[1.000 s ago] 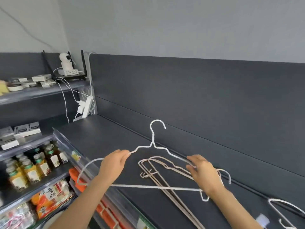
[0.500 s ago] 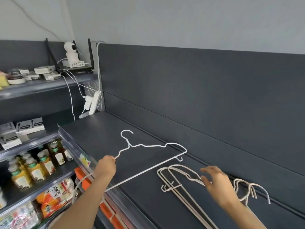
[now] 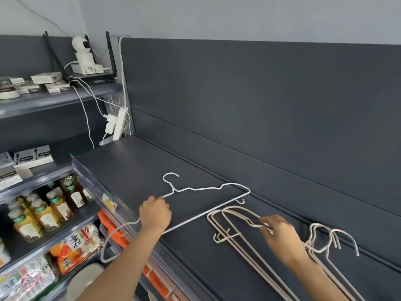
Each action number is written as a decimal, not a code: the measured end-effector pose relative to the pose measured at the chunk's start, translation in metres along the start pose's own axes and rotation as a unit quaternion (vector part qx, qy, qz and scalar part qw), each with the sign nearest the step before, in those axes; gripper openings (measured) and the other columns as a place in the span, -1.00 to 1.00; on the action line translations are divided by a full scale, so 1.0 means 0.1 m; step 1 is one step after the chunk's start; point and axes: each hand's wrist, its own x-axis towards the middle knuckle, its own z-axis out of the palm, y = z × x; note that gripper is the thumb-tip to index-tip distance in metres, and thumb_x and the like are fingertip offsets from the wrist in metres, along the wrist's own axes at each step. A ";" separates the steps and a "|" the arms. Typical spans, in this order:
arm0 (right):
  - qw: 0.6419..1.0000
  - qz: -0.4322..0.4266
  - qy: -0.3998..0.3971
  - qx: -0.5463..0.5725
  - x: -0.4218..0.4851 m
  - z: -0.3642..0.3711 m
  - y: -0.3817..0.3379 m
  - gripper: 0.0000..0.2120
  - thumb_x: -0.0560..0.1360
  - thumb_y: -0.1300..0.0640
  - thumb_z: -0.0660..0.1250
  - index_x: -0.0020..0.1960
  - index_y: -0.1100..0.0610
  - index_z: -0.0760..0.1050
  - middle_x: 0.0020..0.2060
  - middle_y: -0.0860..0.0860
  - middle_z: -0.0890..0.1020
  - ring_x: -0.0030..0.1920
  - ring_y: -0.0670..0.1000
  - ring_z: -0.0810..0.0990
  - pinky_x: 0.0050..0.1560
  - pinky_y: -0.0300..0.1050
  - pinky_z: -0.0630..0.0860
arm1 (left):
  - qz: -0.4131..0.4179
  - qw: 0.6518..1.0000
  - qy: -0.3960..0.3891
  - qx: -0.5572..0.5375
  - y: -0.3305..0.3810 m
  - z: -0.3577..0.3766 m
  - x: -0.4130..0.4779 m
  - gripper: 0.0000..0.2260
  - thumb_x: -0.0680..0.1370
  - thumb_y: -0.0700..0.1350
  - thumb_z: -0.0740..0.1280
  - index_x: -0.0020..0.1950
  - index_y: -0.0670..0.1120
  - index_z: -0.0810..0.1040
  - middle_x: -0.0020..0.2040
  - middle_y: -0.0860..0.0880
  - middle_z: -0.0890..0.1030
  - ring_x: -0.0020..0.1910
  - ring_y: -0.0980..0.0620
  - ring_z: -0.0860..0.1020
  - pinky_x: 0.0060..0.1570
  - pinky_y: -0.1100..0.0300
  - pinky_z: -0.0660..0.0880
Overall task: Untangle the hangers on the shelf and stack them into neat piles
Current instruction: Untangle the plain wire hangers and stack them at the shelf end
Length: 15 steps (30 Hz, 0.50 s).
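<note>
Left hand (image 3: 155, 213) gripping, fingers curled, the near shoulder of a white wire hanger (image 3: 206, 212) jutting past the dark shelf (image 3: 134, 170) front edge, right hand (image 3: 284, 237) fingers curled onto beige hangers (image 3: 233, 234) piled flat farther right.

L hand (image 3: 155, 215) grips white wire hanger (image 3: 206, 188) by its shoulder – one end overhanging dark shelf (image 3: 134, 170) front, R hand (image 3: 282, 237) pinches beige hanger pile (image 3: 234, 213), drink bottles (image 3: 43, 211) lower left
</note>
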 end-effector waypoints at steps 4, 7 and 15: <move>1.000 0.005 0.001 0.000 -0.05 -0.04 0.01 -0.71 0.52 0.19 0.26 0.23 0.17 0.51 0.19 0.06 0.56 0.19 0.04 0.53 0.20 -0.20 0.38 | 0.109 0.994 0.029 -0.010 0.31 -0.02 -0.09 -0.72 0.59 -0.10 0.17 0.23 -0.18 0.47 0.18 -0.16 0.53 0.16 -0.16 0.48 0.19 0.06 0.36; 1.000 0.010 0.001 -0.009 -0.11 -0.10 0.06 -0.68 0.53 0.16 0.24 0.27 0.16 0.46 0.22 0.06 0.53 0.23 0.04 0.50 0.23 -0.18 0.37 | 0.175 0.983 0.023 -0.043 0.56 0.01 -0.20 -0.70 0.60 -0.10 0.14 0.28 -0.17 0.44 0.24 -0.13 0.50 0.24 -0.12 0.43 0.24 0.09 0.33; 0.989 0.117 0.046 -0.079 -0.51 -0.36 0.50 -0.72 0.55 0.09 0.17 0.21 0.11 0.47 0.19 0.04 0.52 0.19 0.08 0.50 0.13 -0.09 0.43 | 0.333 0.936 -0.088 -0.068 1.17 0.26 -0.54 -0.72 0.60 -0.14 0.11 0.27 -0.12 0.45 0.28 -0.03 0.46 0.29 -0.02 0.38 0.22 0.09 0.39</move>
